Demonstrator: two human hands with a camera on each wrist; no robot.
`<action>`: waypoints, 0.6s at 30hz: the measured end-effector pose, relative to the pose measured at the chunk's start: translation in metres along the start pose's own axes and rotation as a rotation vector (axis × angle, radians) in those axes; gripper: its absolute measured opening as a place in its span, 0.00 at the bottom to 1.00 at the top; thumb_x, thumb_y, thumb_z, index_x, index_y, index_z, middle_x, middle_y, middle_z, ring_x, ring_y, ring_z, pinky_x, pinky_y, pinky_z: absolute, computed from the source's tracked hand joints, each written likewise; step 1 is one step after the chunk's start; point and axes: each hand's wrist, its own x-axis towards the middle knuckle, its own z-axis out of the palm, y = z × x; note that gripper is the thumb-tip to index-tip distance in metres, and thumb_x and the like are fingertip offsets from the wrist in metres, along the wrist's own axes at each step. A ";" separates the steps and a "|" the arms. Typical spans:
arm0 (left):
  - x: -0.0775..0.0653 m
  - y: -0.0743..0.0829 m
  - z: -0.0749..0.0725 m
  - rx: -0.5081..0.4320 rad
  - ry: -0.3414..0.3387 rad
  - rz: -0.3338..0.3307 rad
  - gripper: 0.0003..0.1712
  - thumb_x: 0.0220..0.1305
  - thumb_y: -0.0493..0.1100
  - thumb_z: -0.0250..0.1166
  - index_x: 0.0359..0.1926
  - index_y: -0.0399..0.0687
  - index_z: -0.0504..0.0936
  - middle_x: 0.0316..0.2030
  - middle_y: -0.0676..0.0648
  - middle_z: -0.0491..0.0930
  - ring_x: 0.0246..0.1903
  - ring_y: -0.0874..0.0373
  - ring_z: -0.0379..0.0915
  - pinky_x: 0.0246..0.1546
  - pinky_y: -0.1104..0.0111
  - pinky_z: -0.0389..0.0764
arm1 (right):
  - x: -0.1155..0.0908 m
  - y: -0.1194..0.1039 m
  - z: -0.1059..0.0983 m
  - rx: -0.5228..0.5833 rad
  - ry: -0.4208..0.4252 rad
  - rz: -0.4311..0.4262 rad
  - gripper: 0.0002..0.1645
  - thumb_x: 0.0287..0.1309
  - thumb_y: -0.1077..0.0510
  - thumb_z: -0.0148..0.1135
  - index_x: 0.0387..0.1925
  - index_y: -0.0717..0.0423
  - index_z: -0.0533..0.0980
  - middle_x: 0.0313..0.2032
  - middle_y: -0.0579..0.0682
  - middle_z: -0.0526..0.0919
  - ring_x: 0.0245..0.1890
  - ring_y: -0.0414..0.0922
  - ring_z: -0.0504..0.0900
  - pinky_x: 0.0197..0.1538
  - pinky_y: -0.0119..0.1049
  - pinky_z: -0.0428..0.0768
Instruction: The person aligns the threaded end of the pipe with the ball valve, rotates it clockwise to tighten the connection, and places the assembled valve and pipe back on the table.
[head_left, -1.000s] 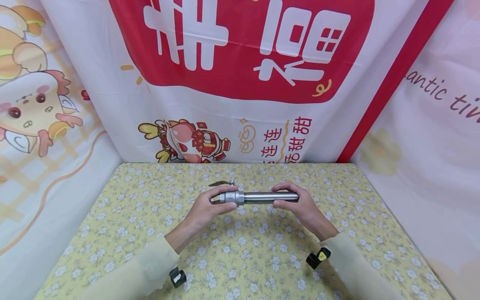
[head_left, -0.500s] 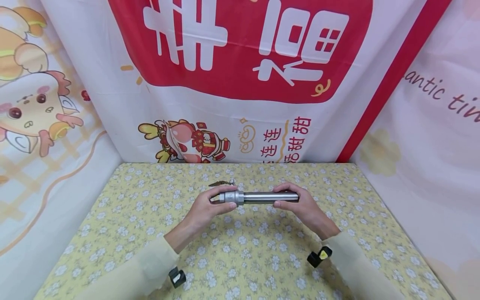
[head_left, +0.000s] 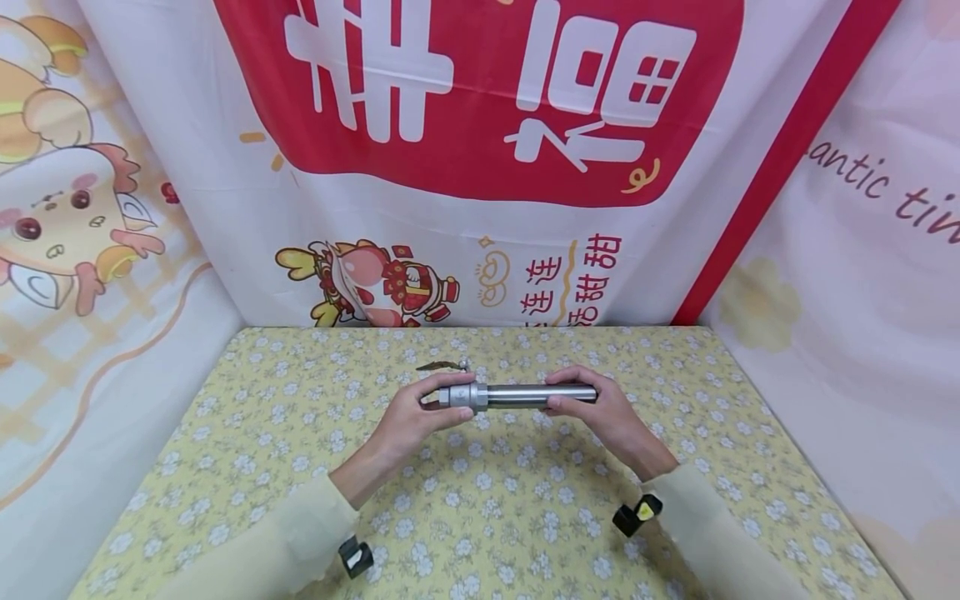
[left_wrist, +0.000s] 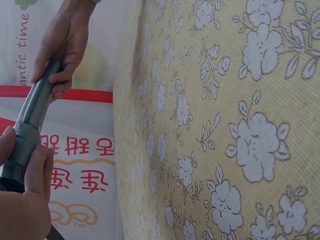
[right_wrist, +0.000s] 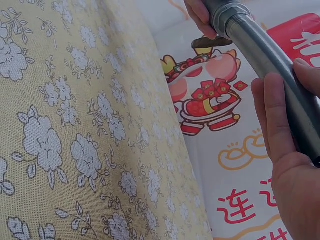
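Note:
My left hand [head_left: 411, 410] grips a silver ball valve [head_left: 461, 395] at its left end, thumb on the near side and fingers on the far side. A dark lever handle [head_left: 441, 366] sticks out behind the valve. From the valve's right-hand hex end runs a straight, shiny steel pipe [head_left: 517, 396], held level above the table. My right hand [head_left: 603, 410] holds the pipe's right end between thumb and fingers. Seen from the right wrist, threads [right_wrist: 239, 22] show where the pipe [right_wrist: 267, 52] meets the valve [right_wrist: 225, 12]; the valve's open end [left_wrist: 11, 179] faces the left wrist camera.
A yellow floral cloth [head_left: 480, 517] covers the table below the hands. Printed fabric hangs behind it [head_left: 480, 183] and along both sides. Black camera mounts [head_left: 355, 556] sit at both wrists, over pale sleeves [head_left: 292, 542].
The right thumb has shifted slightly up against the pipe. Otherwise the valve, the pipe and the left hand stay in nearly the same place.

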 end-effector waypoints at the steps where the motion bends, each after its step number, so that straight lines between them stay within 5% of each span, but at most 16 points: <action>1: 0.000 0.000 0.000 -0.001 0.002 -0.002 0.30 0.68 0.41 0.79 0.69 0.59 0.85 0.76 0.48 0.71 0.60 0.50 0.82 0.61 0.52 0.86 | 0.000 0.000 0.000 0.004 0.005 0.000 0.28 0.72 0.57 0.74 0.64 0.70 0.77 0.65 0.66 0.77 0.52 0.49 0.91 0.59 0.46 0.89; 6: 0.000 -0.002 0.000 0.002 0.009 -0.006 0.30 0.68 0.41 0.79 0.69 0.59 0.85 0.76 0.48 0.71 0.60 0.51 0.82 0.60 0.54 0.86 | 0.002 0.004 0.002 0.006 0.030 0.000 0.26 0.72 0.57 0.74 0.63 0.70 0.79 0.69 0.73 0.73 0.51 0.49 0.91 0.59 0.47 0.90; 14: 0.000 -0.003 0.001 0.026 0.017 -0.001 0.30 0.67 0.41 0.80 0.69 0.59 0.86 0.75 0.47 0.73 0.59 0.51 0.83 0.56 0.60 0.87 | 0.002 0.006 0.002 -0.003 0.054 0.010 0.27 0.73 0.58 0.72 0.64 0.72 0.79 0.69 0.69 0.76 0.51 0.47 0.90 0.58 0.47 0.90; 18: 0.000 -0.003 0.001 0.020 0.021 -0.005 0.30 0.66 0.41 0.80 0.68 0.59 0.86 0.75 0.48 0.73 0.59 0.51 0.83 0.55 0.62 0.87 | 0.001 0.005 0.003 -0.004 0.031 0.018 0.26 0.72 0.56 0.73 0.64 0.66 0.80 0.66 0.64 0.78 0.53 0.47 0.89 0.60 0.51 0.88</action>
